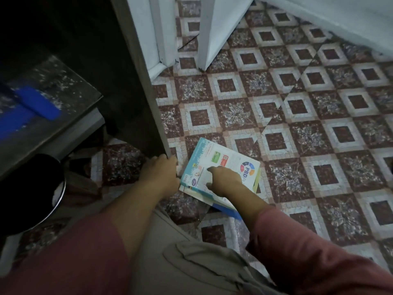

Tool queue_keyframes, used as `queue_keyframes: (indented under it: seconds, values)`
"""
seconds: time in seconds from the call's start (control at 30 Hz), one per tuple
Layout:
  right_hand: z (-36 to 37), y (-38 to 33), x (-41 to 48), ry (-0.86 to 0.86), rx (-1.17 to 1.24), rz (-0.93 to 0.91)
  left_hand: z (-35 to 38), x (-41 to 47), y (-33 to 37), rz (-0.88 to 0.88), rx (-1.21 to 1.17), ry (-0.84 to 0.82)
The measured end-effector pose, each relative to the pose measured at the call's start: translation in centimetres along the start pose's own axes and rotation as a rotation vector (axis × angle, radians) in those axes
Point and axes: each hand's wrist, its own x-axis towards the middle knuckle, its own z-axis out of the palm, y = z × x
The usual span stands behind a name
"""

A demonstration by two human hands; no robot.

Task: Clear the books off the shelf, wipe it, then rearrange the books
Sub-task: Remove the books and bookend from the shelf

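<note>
A small stack of books (219,160) lies on the patterned floor beside the shelf unit's dark side panel (136,81). The top book has a white and light-blue cover with a round coloured logo. My left hand (161,175) grips the stack's left edge, fingers curled around it. My right hand (223,179) rests on the top cover with its fingers spread. A dusty grey shelf board (53,99) shows at the left with a blue object (38,105) lying on it. The inside of the shelf unit is dark.
The brown and white tiled floor (297,128) stretches to the right. A white door frame (161,39) and a white door (214,30) stand behind the shelf unit. A black round container (32,194) with a metal rim sits at the lower left. My knee (191,262) is below.
</note>
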Motion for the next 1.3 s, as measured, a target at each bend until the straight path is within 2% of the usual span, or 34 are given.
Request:
queue_keyframes:
  seconds: [0.17,0.33,0.53,0.67,0.8,0.9,1.0,1.1,1.3]
  values:
    - [-7.4,-5.1,-5.4,0.266,0.085,-0.182,-3.7,-4.2,-3.4,0.02,-0.014,0.216]
    - [-12.7,-11.2,-10.8,0.429,0.015,-0.379,-7.3,-10.4,-8.5,-0.104,-0.047,0.345]
    - [-16.8,-20.5,-16.5,0.523,-0.064,-0.636,-9.6,-19.5,-15.1,-0.281,-0.122,0.52]
    - [-17.6,-27.0,-19.4,0.564,-0.118,-0.772,-10.4,-25.7,-20.2,-0.43,-0.144,0.704]
    - [-17.2,-33.1,-22.0,0.554,-0.159,-0.897,-10.6,-31.1,-24.4,-0.568,-0.143,0.9]
    - [-16.5,-37.5,-23.4,0.537,-0.208,-0.978,-10.3,-34.1,-26.5,-0.7,-0.114,0.986]
    - [-15.7,-42.2,-24.1,0.526,-0.196,-1.091,-9.6,-35.9,-28.0,-0.805,-0.084,1.015]
    - [-15.0,-46.8,-24.2,0.491,-0.204,-1.199,-9.4,-36.9,-29.6,-0.875,-0.087,0.948]
    - [-15.1,-53.1,-24.6,0.527,-0.268,-1.299,-9.7,-37.7,-31.8,-0.886,-0.116,0.914]
